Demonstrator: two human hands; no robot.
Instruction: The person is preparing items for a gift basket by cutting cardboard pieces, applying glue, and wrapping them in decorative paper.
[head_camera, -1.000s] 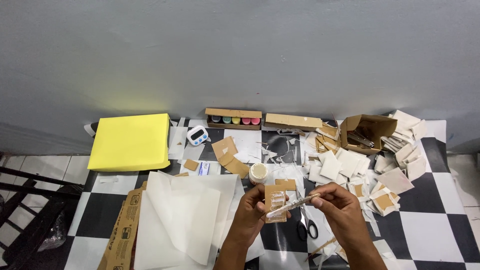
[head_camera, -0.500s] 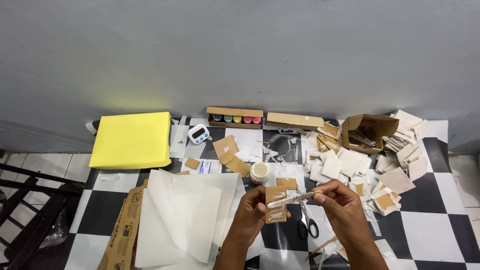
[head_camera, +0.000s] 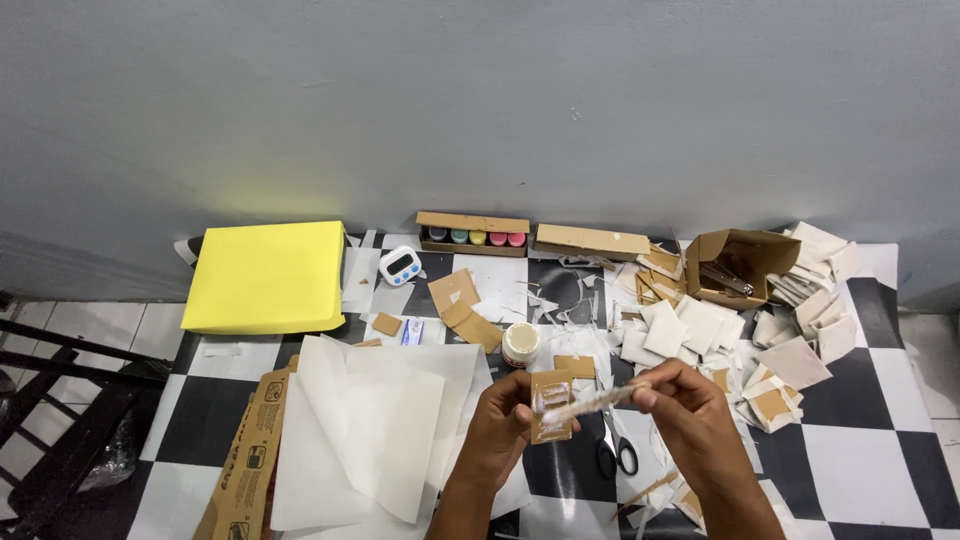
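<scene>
- Fingers of left hand (head_camera: 503, 425) are clamped on a small card (head_camera: 551, 407), held above the checkered floor (head_camera: 880, 500).
- Stick (head_camera: 598, 400), tip on the card's white smear, is pinched by right hand (head_camera: 690, 420).
- Glue is best spread thin, with the card kept level.
- Scissors (head_camera: 615, 452) lie just below.

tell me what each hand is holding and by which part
The left hand pinches a small brown cardboard piece by its left edge. The right hand holds a thin stick by its right end.
</scene>
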